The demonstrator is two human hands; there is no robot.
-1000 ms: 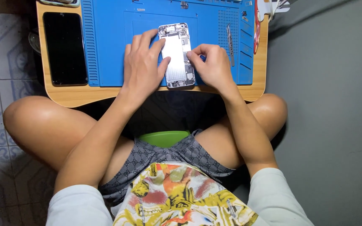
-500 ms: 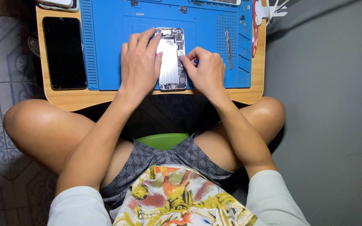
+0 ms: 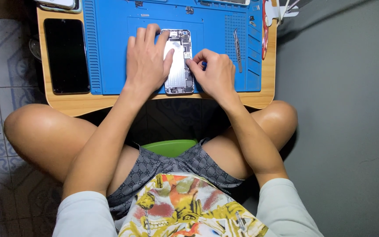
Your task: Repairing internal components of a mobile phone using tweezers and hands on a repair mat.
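Observation:
An opened phone point(image 3: 180, 72), its silvery inner plate and small parts showing, lies upright on a blue work mat point(image 3: 110, 52). My left hand point(image 3: 148, 61) lies flat over the phone's left side, fingers spread up along it, holding it down. My right hand point(image 3: 216, 72) is curled, with thumb and forefinger pinched against the phone's right edge. Whether something small sits between those fingertips is hidden.
The mat covers a wooden lap table point(image 3: 75, 103) above my crossed legs. A black phone screen point(image 3: 66, 55) lies left of the mat. Metal tweezers point(image 3: 237, 48) and a red-handled tool point(image 3: 265, 30) lie at the right. A green object point(image 3: 172, 147) sits under the table.
The phone was tilted a second ago and now lies straight. Both hands have stayed on it, and my right hand has drawn in closer to its right edge.

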